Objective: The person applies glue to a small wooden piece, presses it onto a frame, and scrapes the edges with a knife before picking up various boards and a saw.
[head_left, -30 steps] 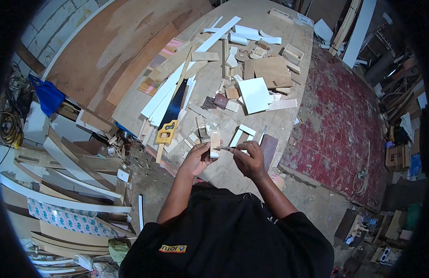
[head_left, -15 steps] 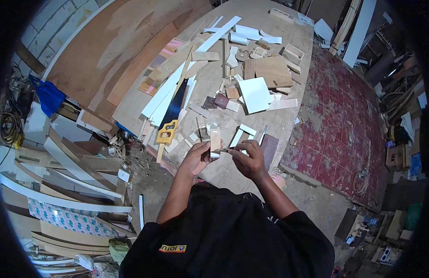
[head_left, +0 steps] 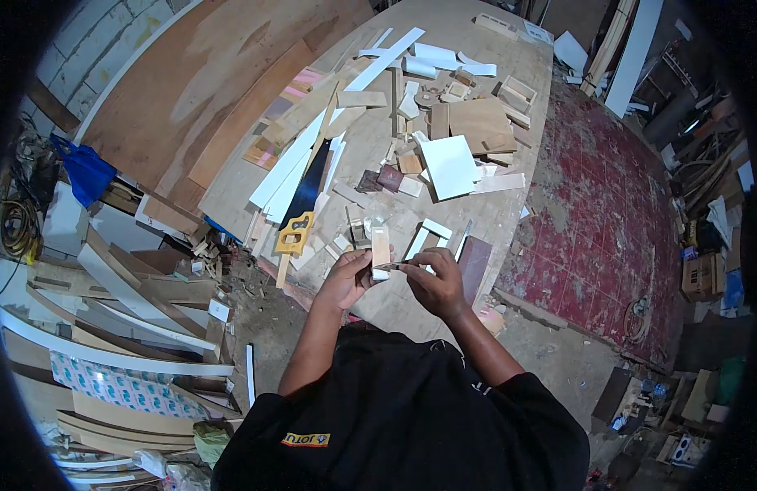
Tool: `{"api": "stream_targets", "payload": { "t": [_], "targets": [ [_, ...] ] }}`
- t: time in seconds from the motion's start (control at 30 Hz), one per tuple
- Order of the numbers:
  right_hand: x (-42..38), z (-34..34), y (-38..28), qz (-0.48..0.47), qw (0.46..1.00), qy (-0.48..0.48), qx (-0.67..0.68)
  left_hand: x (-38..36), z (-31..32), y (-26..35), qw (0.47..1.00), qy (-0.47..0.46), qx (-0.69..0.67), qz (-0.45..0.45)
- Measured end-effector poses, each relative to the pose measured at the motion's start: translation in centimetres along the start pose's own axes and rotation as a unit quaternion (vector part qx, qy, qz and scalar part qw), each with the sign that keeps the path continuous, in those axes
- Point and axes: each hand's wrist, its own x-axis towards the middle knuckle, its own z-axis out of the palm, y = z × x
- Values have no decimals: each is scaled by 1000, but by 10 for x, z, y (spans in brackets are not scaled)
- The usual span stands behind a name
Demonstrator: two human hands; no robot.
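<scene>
My left hand is closed on a small wooden block, pale on its broad face with a white lower end. In my right hand, the fingers pinch a thin, dark, pointed tool; its kind is too small to tell. Its tip meets the block near the white end. Just beyond my right hand lies a white U-shaped frame on the worktable. A reddish-brown strip rests to the right of that hand.
A handsaw with a yellow handle lies to the left on the table. Farther back are a white square panel, a brown board and many wood offcuts. Curved wooden pieces are stacked at the lower left.
Both hands stay almost in place, with the tool still at the block. My right hand has shifted very slightly left.
</scene>
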Motion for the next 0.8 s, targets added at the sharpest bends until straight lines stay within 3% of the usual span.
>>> {"api": "stream_targets", "payload": {
  "t": [0.17,0.4,0.57,0.8],
  "targets": [
    [-3,-3,0,-4,1000,-11,9,-1,-1,9,999,39,-10,17],
    [1,3,1,34,999,9,16,-1,-2,7,1000,17,11,3],
    [-1,-2,-2,-8,1000,-12,22,-2,-1,9,998,55,-11,12],
    [0,2,0,19,1000,-2,7,0,-3,5,1000,20,3,-2]
  ]
}}
